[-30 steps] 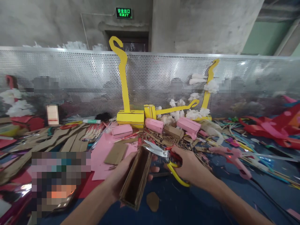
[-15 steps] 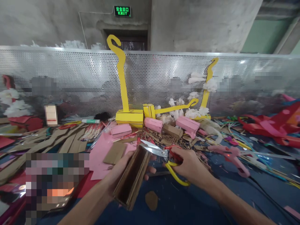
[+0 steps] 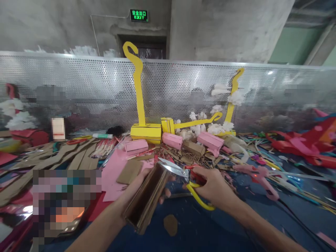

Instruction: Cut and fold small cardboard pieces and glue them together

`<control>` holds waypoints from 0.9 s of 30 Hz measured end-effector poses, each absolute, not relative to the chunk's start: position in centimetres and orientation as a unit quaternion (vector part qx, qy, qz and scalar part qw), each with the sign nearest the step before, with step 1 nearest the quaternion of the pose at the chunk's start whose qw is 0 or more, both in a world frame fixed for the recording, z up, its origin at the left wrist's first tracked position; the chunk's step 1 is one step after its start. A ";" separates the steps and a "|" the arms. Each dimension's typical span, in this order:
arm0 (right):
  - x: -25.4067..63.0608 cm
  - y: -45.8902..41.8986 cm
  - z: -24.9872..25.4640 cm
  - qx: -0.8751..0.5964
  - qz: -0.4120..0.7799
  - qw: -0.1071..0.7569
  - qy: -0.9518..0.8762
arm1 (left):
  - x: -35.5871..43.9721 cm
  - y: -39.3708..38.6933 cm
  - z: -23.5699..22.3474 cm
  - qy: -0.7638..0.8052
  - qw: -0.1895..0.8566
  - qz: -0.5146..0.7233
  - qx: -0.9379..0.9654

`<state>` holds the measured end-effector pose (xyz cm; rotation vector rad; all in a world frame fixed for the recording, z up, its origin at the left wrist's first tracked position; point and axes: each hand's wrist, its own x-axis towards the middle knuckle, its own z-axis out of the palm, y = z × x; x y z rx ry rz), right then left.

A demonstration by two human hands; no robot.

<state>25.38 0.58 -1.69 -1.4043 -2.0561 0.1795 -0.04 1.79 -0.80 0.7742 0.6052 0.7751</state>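
My left hand (image 3: 166, 193) is wrapped around a long open-ended cardboard box (image 3: 147, 199), tilted with its hollow side facing up. Its fingers show past the right wall of the box. In my right hand (image 3: 211, 180) is a pair of scissors (image 3: 181, 171) with one red and one yellow handle. The blades point left and lie at the far end of the box, on its rim; whether they bite into the cardboard I cannot tell. Below the box a small rounded cardboard piece (image 3: 170, 224) rests on the blue tabletop (image 3: 199, 231).
Pink cardboard boxes (image 3: 136, 146) and brown scraps (image 3: 181, 155) lie ahead. Behind stand yellow hook-shaped pieces (image 3: 139, 94) on box bases, before a perforated metal panel (image 3: 99, 80). A pink glue gun (image 3: 262, 178) with a cord is at right, cardboard strips (image 3: 60, 157) at left.
The near end of the box has tipped slightly to the left and up in my left hand. The scissors stay at its far end. The whole view has shifted a little.
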 end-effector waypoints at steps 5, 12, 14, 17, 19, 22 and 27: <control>25.4 0.7 -1.9 -0.538 0.082 0.313 -0.778 | -0.6 2.5 -1.3 0.265 0.843 0.317 0.345; 26.0 1.6 -2.3 -0.555 0.074 0.355 -0.749 | -0.7 2.2 -0.6 0.279 0.835 0.357 0.312; 26.3 2.1 -2.4 -0.568 0.046 0.364 -0.737 | -0.4 1.8 -0.1 0.325 0.818 0.382 0.282; 26.7 2.9 -2.7 -0.595 0.004 0.332 -0.732 | 0.2 1.2 0.5 0.370 0.794 0.423 0.232; 27.1 3.4 -3.1 -0.612 -0.004 0.306 -0.729 | 0.5 0.9 0.7 0.369 0.793 0.431 0.222; 27.6 4.0 -3.8 -0.622 -0.001 0.285 -0.729 | 0.6 0.8 0.6 0.352 0.795 0.436 0.232; 28.5 4.3 -4.5 -0.594 0.022 0.271 -0.757 | 0.6 0.5 0.8 0.351 0.787 0.448 0.238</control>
